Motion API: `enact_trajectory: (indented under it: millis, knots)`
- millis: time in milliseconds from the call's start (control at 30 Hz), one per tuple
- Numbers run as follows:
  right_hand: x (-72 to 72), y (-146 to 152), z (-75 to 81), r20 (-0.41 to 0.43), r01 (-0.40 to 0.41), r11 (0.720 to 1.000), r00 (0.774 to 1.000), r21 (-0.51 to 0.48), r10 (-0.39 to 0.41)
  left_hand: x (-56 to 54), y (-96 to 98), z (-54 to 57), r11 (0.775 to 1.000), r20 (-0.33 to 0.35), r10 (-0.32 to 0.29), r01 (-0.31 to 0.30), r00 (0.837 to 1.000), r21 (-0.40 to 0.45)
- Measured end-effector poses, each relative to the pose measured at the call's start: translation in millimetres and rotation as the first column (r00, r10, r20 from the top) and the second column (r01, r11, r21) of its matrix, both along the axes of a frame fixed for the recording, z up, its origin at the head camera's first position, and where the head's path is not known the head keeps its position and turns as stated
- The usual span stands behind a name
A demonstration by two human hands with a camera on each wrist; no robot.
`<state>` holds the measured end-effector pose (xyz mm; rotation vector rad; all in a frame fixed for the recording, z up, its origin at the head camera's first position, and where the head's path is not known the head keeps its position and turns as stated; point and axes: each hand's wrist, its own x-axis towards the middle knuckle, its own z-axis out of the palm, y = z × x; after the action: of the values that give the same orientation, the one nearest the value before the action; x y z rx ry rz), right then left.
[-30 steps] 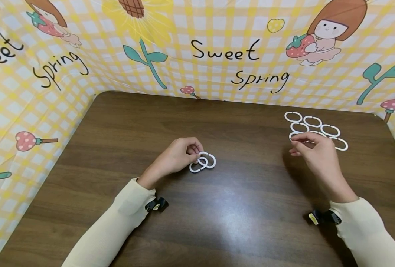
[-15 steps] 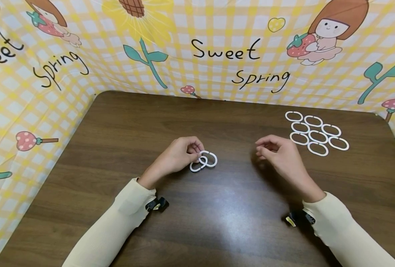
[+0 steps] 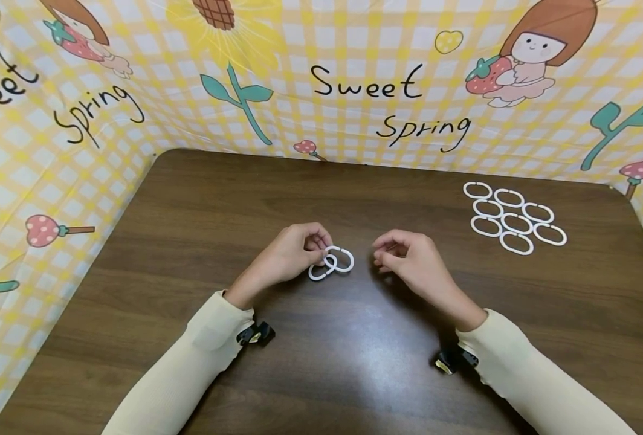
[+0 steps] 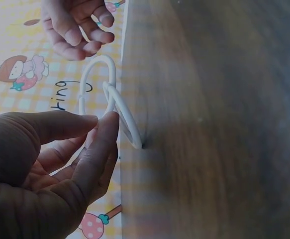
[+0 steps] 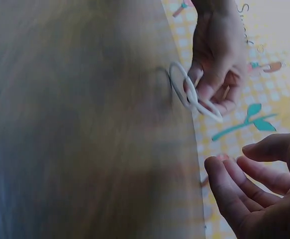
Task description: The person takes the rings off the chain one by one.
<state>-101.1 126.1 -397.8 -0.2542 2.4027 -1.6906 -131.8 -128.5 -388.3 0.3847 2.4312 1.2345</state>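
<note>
My left hand pinches a white plastic C-link between thumb and index finger, a little above the table. Hooked through it is a second white C-link, hanging tilted with its lower end close to the tabletop; I cannot tell whether it touches. To the right, my right hand hovers apart from the two links, its fingers loosely bent. In the right wrist view a gap shows between thumb and fingertips, with nothing held there.
Several loose white C-links lie flat in a close cluster at the table's back right. The brown wood-grain table meets a yellow checked cloth at the back and left. A black camera mount sits on each wrist.
My right hand has moved left from the link cluster to near my left hand, uncovering the links beneath it. The left hand and its two links have barely moved.
</note>
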Motion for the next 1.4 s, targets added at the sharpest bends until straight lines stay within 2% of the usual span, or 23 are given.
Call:
enact_trajectory:
  millis: [267, 567, 1100, 1400]
  knots:
    - [2.3, -21.1, -3.7, 0.062, -0.028, 0.999, 0.998, -0.026, 0.030, -0.5, 0.9, -0.9, 1.000, -0.002, 0.001, -0.001, 1.000, 0.005]
    - [-0.1, -31.8, -5.6, 0.137, -0.027, 0.993, 0.990, -0.117, 0.043, -0.9, 1.3, -1.4, 1.000, 0.000, 0.000, 0.000, 1.000, 0.006]
    - [-2.2, -42.6, -8.9, 0.182, 0.009, 0.982, 0.983, -0.188, 0.026, -1.3, 2.8, -2.3, 1.000, 0.022, -0.002, 0.001, 1.000, 0.018]
    - [-3.6, -43.3, -8.4, 0.180, 0.024, 0.984, 0.984, -0.179, 0.009, -1.0, 2.3, -1.2, 1.000, 0.010, -0.013, 0.013, 1.000, 0.018]
